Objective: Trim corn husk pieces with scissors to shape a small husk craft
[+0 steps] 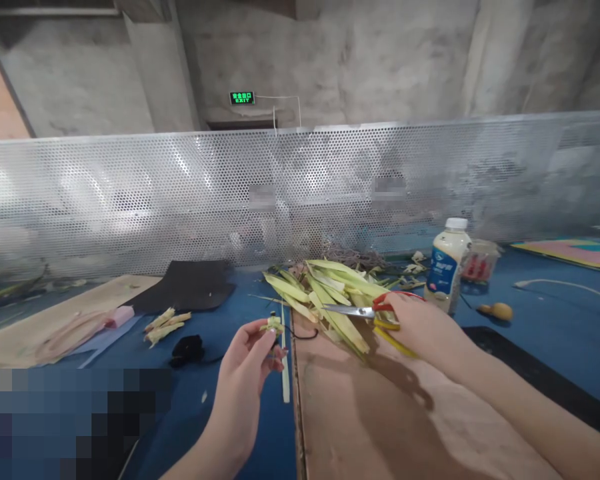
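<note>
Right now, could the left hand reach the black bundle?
Likely yes: only a dark strand shows between the left hand and the black bundle, though that hand's grip holds a small green piece.

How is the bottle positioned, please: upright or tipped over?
Upright: the bottle has its white cap on top, above its blue label.

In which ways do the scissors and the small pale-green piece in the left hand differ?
The scissors are silver, red and yellow; the small piece is mostly pale green. The scissors are clearly longer than the small piece. The right hand holds the scissors, while the left hand pinches the small piece. Both are hand-held.
</note>
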A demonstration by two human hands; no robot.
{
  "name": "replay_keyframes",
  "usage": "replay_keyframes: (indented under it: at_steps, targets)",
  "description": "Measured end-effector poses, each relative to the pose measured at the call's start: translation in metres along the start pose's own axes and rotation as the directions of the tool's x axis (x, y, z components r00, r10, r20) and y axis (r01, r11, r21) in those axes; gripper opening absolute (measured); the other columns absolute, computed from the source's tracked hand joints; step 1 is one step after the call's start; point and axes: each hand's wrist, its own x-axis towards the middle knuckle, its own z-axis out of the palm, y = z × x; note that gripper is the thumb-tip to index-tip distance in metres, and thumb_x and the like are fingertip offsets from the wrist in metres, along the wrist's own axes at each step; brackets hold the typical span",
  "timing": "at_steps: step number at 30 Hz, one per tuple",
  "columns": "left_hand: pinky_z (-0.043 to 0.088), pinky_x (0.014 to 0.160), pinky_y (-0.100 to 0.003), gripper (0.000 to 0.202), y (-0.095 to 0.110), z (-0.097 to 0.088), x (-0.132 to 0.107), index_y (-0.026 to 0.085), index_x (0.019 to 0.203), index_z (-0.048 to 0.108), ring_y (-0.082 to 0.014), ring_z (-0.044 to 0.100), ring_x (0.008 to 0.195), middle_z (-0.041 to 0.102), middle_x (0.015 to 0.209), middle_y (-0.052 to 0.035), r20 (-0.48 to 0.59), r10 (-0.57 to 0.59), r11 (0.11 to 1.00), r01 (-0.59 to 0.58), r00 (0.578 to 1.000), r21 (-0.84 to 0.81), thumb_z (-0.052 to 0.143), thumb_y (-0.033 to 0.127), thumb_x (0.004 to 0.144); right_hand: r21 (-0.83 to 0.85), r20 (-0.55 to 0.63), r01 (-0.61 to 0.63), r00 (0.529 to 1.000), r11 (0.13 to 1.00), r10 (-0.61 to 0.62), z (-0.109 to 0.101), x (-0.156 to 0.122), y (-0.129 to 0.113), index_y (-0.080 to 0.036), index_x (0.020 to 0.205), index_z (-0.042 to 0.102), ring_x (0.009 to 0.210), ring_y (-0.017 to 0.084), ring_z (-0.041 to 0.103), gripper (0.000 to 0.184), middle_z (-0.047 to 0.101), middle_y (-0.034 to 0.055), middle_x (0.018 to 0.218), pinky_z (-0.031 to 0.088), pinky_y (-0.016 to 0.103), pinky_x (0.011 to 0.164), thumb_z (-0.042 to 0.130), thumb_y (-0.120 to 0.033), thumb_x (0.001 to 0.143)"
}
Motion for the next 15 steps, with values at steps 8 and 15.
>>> replay_keyframes:
  at_steps: [8,15]
  targets:
    - [0.042,0.055,-0.025,0.021,-0.004,-0.007,0.004,0.016,0.086,0.053,-0.0116,0.056,0.061,0.058,0.079,-0.0016,0.027,-0.066,0.998,0.065,0.997,0.021,0.065,0.026,0.072,-0.017,0.169,-0.033,0.985,0.999,0.036,-0.023,0.001,0.018,-0.019,0.074,0.055,0.068,0.026,0.061,0.019,0.065,0.0104,0.078,0.033,0.030,0.053,0.047,-0.036,0.077]
    - [0.042,0.057,-0.026,0.018,-0.006,-0.010,0.006,0.017,0.088,0.051,-0.0108,0.053,0.063,0.056,0.081,-0.0008,0.035,-0.077,0.996,0.076,0.996,0.047,0.060,0.028,0.076,0.205,0.291,0.108,0.942,0.973,-0.166,-0.029,-0.011,-0.002,-0.021,0.069,0.056,0.063,0.015,0.057,0.015,0.064,0.0015,0.071,0.034,0.025,0.055,0.047,-0.030,0.076]
